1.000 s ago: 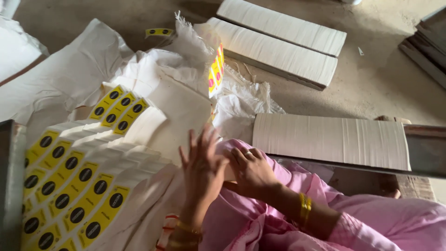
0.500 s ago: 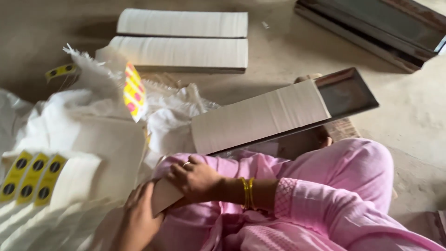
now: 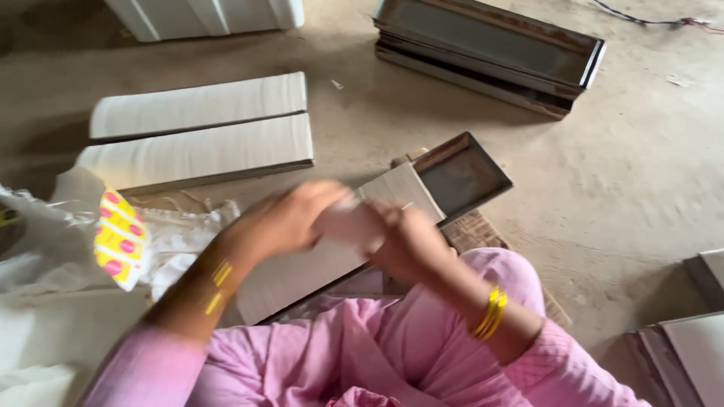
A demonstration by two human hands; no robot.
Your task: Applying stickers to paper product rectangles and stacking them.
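Bare concrete floor (image 3: pixel 641 188) underneath everything, dusty and grey.

At the far edge of the floor, stacked metal trays (image 3: pixel 490 53), long and dark, lying slantwise toward the right corner. Left of those, a white box (image 3: pixel 204 15) cut off by the top edge.

Nearer, on the left half: two long stacks of white cards (image 3: pixel 200 132), side by side and touching, each on its long edge.

Pink clothing (image 3: pixel 377 354) across the near edge, knees folded over the floor.

Crumpled white sacking (image 3: pixel 181 234) at the left edge, with a yellow sticker sheet (image 3: pixel 119 240) with red dots standing up from it.

Centre: another tray (image 3: pixel 460 173), tilted, one end resting toward the lap, filled along most of its length with a row of cards (image 3: pixel 302 275); far end of the tray bare and dark.

Partly seen at the right near corner, more flat trays (image 3: pixel 686 354).

Left hand (image 3: pixel 290 218) and right hand (image 3: pixel 403 241) meeting just above the card row, close together and blurred by motion. Something pale, perhaps a small bunch of cards (image 3: pixel 343 222), between both; cannot tell the exact grip, though fingers of both look curled around it. Gold bangles (image 3: pixel 490 313) on the right wrist, more on the left.
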